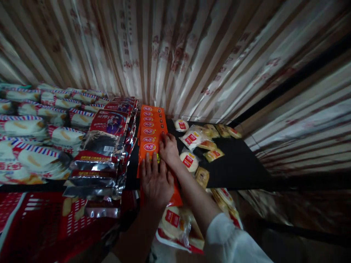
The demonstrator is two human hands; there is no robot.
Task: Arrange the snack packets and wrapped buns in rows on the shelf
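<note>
From my remote head view: overlapping orange packets (148, 131) lie in a column on the black shelf (233, 164), between red-and-silver pouches (105, 133) and clear-wrapped round cakes (189, 162). Left grip (157, 184) rests flat atop them, fingers extended, unclamped. Right grip (169, 149) curls at their edge; I cannot tell whether it pinches.

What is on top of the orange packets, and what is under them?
The left hand lies on the orange packets; the right hand is at their right edge. Black shelf shows beside them, but what is directly beneath is covered and cannot be seen.
</note>
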